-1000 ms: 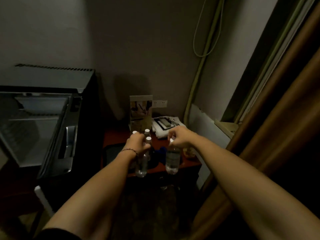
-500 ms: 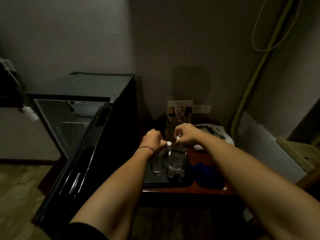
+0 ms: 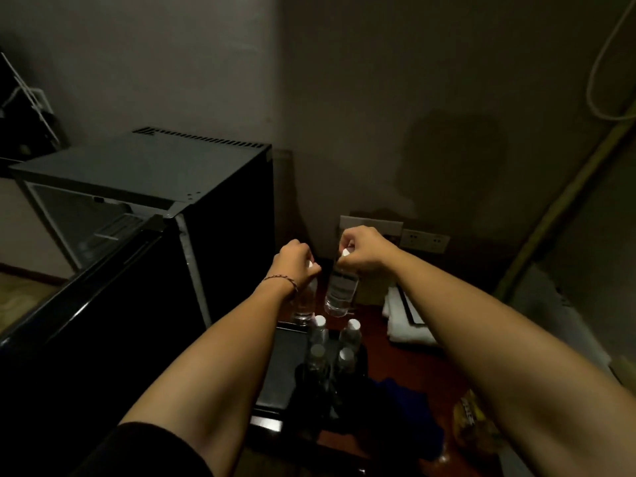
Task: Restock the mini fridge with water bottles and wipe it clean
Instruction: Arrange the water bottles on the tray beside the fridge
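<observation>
Since half a second ago both bottles have come up off the tray (image 3: 275, 373). Left hand (image 3: 296, 261) pinches one bottle (image 3: 306, 301) by its cap; right hand (image 3: 361, 253) pinches another bottle (image 3: 340, 290) likewise. Four bottles (image 3: 318, 333) stand on the tray. Open fridge (image 3: 144, 208) just left of tray.

Bottles (image 3: 341, 290) clear glossy plastic, white caps; fridge (image 3: 144, 173) top matt metal; tray (image 3: 278, 366) smooth dark.
</observation>
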Demonstrator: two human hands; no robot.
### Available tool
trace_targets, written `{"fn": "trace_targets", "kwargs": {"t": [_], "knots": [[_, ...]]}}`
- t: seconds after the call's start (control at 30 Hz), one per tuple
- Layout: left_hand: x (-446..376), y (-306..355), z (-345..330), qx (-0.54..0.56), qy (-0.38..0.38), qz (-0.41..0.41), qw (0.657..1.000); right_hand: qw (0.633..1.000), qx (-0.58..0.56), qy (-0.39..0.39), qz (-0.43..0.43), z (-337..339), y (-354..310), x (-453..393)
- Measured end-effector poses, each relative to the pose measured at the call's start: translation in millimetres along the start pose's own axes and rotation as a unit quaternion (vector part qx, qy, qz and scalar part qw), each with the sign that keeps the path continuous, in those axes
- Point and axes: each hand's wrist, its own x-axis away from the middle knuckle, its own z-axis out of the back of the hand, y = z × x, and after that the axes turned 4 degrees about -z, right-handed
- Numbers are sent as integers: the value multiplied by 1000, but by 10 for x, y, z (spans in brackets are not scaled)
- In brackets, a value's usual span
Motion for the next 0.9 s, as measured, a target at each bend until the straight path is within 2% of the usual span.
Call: {"fn": "trace_targets", "kwargs": {"t": [0.33, 0.7, 0.9], "knots": [[-642, -16, -399, 1, -18, -45, 999, 999, 19, -30, -8, -521, 540, -585], [-862, -110, -521, 9, -59, -76, 995, 996, 15, -68, -51, -741, 721, -804], [-742, -260, -1015, 16, -122, -76, 990, 994, 26, -80, -72, -1028, 966, -840]]}}
